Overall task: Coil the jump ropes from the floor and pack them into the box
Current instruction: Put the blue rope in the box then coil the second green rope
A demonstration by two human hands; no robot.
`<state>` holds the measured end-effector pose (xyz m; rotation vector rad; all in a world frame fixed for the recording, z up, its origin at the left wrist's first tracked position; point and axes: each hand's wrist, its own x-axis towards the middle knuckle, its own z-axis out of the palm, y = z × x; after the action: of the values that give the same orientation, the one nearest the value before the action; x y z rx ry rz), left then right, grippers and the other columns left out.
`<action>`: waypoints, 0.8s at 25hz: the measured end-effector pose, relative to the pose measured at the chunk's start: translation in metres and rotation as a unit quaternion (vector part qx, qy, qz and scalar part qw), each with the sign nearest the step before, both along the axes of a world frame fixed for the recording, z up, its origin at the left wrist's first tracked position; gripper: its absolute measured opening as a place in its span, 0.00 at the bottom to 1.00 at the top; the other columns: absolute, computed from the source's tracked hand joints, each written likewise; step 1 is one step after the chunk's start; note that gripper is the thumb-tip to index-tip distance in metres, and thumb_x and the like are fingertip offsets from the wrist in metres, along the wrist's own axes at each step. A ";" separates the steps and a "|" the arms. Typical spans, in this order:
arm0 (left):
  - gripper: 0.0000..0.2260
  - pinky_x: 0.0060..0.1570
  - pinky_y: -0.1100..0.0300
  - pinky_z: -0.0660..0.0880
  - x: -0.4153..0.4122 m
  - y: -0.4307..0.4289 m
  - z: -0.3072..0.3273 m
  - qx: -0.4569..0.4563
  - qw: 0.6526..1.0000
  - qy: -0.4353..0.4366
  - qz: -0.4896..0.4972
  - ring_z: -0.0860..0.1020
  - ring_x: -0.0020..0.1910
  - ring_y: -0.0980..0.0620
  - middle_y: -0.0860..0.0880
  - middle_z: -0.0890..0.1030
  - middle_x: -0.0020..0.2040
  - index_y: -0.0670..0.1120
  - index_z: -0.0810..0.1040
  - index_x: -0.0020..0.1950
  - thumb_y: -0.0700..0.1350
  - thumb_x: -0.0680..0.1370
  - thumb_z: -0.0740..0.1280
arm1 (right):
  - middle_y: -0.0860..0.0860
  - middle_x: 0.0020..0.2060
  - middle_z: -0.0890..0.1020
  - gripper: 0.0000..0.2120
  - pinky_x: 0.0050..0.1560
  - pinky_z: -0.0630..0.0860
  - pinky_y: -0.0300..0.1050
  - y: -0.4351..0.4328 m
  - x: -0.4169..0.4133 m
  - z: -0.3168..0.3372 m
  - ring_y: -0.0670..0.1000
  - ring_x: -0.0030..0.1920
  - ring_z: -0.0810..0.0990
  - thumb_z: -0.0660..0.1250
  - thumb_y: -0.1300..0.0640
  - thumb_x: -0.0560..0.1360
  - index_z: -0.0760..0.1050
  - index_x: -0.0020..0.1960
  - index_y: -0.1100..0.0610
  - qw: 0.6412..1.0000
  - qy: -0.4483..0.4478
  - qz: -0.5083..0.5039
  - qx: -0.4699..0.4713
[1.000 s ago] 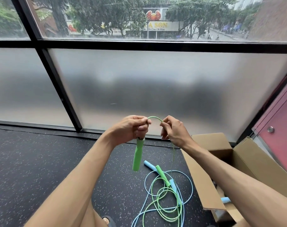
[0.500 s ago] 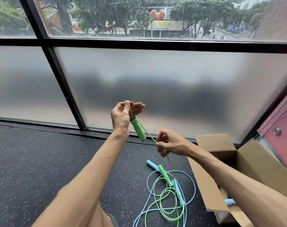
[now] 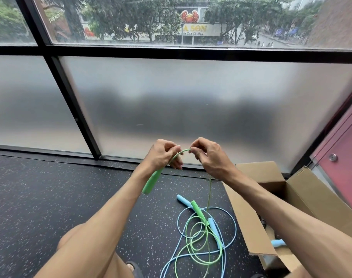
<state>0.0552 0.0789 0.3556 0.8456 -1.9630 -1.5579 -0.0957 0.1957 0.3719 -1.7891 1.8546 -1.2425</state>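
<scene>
My left hand (image 3: 163, 155) grips the top of a green jump rope handle (image 3: 151, 182), which hangs down below it. My right hand (image 3: 209, 155) pinches the green cord (image 3: 210, 197) close beside the left hand, so the cord arches between the two hands and then drops to the floor. There the green rope's other handle (image 3: 199, 211) and its loops lie tangled with a light blue jump rope (image 3: 215, 230). An open cardboard box (image 3: 249, 223) stands to the right, with a blue handle (image 3: 277, 243) showing inside.
The dark speckled floor (image 3: 50, 197) runs to a frosted glass window wall (image 3: 171, 107) with black frames. A red door (image 3: 341, 163) stands at the right behind the box. My knee and a sandal show at the bottom.
My left hand has come down from its raised position and my right hand has risen to meet it. The two now hold the green cord close together, with the handle hanging below.
</scene>
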 end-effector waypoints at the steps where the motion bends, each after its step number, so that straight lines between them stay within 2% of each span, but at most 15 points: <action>1: 0.14 0.30 0.58 0.79 0.000 0.005 0.004 0.021 0.998 -0.019 -0.052 0.80 0.27 0.47 0.38 0.81 0.33 0.28 0.77 0.50 0.40 0.84 0.60 | 0.48 0.30 0.76 0.06 0.32 0.67 0.38 -0.001 -0.004 0.000 0.44 0.29 0.70 0.65 0.61 0.80 0.76 0.43 0.57 1.000 -0.006 -0.015 -0.014; 3: 0.15 0.28 0.63 0.72 0.001 0.013 0.009 0.054 0.992 -0.020 -0.115 0.73 0.24 0.52 0.42 0.76 0.30 0.32 0.79 0.51 0.42 0.84 0.59 | 0.49 0.29 0.76 0.06 0.34 0.69 0.44 -0.003 -0.012 -0.001 0.46 0.29 0.70 0.65 0.61 0.79 0.75 0.43 0.59 0.999 -0.026 -0.038 -0.027; 6: 0.15 0.30 0.61 0.59 0.001 0.015 0.014 0.159 0.973 0.066 -0.153 0.59 0.25 0.54 0.49 0.66 0.27 0.36 0.78 0.49 0.43 0.85 0.55 | 0.50 0.29 0.76 0.07 0.33 0.69 0.45 -0.005 -0.018 -0.006 0.47 0.29 0.70 0.66 0.60 0.79 0.74 0.43 0.60 0.996 -0.053 -0.058 -0.031; 8: 0.15 0.32 0.57 0.54 0.000 0.014 0.016 0.210 0.959 0.108 -0.160 0.55 0.28 0.53 0.50 0.62 0.27 0.38 0.77 0.49 0.43 0.85 0.54 | 0.51 0.29 0.76 0.08 0.32 0.70 0.45 -0.006 -0.020 -0.008 0.48 0.29 0.71 0.66 0.59 0.79 0.73 0.43 0.59 0.994 -0.082 -0.066 -0.016; 10: 0.14 0.33 0.58 0.53 0.000 0.016 0.018 0.248 0.944 0.151 -0.155 0.54 0.29 0.53 0.52 0.61 0.28 0.38 0.76 0.50 0.43 0.85 0.54 | 0.53 0.29 0.76 0.08 0.30 0.73 0.47 -0.007 -0.018 -0.010 0.50 0.26 0.72 0.65 0.59 0.80 0.70 0.43 0.58 0.990 -0.127 -0.062 0.018; 13: 0.12 0.34 0.60 0.63 -0.003 0.018 0.020 0.288 0.922 0.234 -0.107 0.62 0.29 0.53 0.50 0.66 0.31 0.37 0.75 0.54 0.41 0.84 0.54 | 0.59 0.30 0.77 0.07 0.29 0.80 0.54 -0.004 -0.010 -0.013 0.52 0.23 0.74 0.61 0.61 0.82 0.65 0.47 0.60 0.970 -0.215 -0.021 0.107; 16: 0.11 0.42 0.58 0.77 -0.003 0.013 0.022 0.300 0.899 0.318 -0.013 0.78 0.34 0.50 0.46 0.77 0.35 0.36 0.77 0.54 0.40 0.84 0.57 | 0.62 0.34 0.80 0.06 0.34 0.83 0.57 0.000 -0.006 -0.019 0.59 0.29 0.80 0.60 0.60 0.83 0.64 0.52 0.62 0.947 -0.238 0.019 0.214; 18: 0.09 0.46 0.55 0.82 -0.002 0.007 0.022 0.274 0.894 0.348 0.065 0.83 0.38 0.46 0.43 0.83 0.38 0.36 0.78 0.52 0.40 0.83 0.60 | 0.64 0.36 0.81 0.07 0.37 0.83 0.58 0.004 -0.007 -0.023 0.62 0.34 0.82 0.62 0.60 0.82 0.65 0.54 0.63 0.935 -0.238 0.041 0.259; 20: 0.08 0.46 0.53 0.82 -0.001 0.003 0.019 0.216 0.904 0.349 0.120 0.85 0.40 0.43 0.40 0.85 0.40 0.36 0.78 0.51 0.40 0.82 0.62 | 0.64 0.36 0.82 0.08 0.38 0.83 0.57 0.006 -0.007 -0.025 0.63 0.35 0.83 0.64 0.61 0.81 0.66 0.54 0.64 0.930 -0.228 0.062 0.282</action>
<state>0.0546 0.0824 0.3750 0.5390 -0.9880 -1.8337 -0.1024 0.2016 0.3472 -1.1675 1.5827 -0.8573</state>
